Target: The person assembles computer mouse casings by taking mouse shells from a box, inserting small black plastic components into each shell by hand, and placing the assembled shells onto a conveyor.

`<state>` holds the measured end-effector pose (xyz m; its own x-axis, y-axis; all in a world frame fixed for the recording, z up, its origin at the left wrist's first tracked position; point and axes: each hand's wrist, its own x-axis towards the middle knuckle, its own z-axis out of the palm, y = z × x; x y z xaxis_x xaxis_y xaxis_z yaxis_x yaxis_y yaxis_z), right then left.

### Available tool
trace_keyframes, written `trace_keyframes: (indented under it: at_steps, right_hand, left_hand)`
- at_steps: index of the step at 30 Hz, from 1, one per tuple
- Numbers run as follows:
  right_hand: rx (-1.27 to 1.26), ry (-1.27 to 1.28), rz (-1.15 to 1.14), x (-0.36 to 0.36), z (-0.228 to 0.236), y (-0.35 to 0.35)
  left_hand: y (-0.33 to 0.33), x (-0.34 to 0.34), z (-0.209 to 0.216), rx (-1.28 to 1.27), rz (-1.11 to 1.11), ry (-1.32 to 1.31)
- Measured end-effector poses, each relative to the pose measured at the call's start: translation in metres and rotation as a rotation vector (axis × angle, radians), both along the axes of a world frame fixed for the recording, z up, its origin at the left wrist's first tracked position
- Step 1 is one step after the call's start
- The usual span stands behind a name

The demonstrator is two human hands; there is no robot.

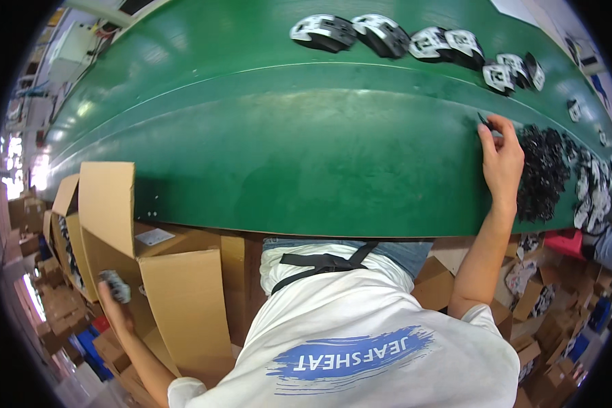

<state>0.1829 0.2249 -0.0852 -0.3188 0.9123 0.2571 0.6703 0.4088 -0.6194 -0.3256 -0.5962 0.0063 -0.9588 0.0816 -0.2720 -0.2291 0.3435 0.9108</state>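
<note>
Head view: left hand (113, 311) grasps a blurred gray part (117, 286) over a box (183, 299); released early, it could hit a flap (107, 204). Right hand (502, 153) pinches a black piece (484, 122) over the table (319, 156); slackening could drop it.

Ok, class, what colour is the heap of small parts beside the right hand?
The heap is shiny black, seen best in the head view.

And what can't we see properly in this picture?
All in the head view:
- The grey piece at the left hand: blurred, so its details are lost.
- Most of the black piece in the right hand: its fingers cover it.
- The bottom of the box: a flap and the left arm block it.
- Single parts in the black pile: too small and jumbled to count.
</note>
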Motion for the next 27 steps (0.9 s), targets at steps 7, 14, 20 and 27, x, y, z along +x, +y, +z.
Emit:
trace_keyframes:
  at_steps: [7, 14, 20, 27]
  right_hand:
    - [-0.122, 0.111, 0.127, 0.005, -0.001, -0.018]
    - [-0.174, 0.094, 0.146, 0.005, 0.023, -0.049]
    - [-0.054, 0.109, 0.161, 0.004, 0.024, -0.060]
    - [0.020, -0.064, 0.234, 0.001, 0.026, -0.091]
  left_hand:
    - [0.046, 0.039, -0.072, -0.424, -0.157, -0.336]
    - [0.181, -0.083, 0.005, -0.269, 0.150, 0.674]
    - [0.556, 0.024, 0.027, -0.113, -0.936, 0.894]
    - [0.729, 0.054, -0.075, -0.528, -1.398, 1.115]
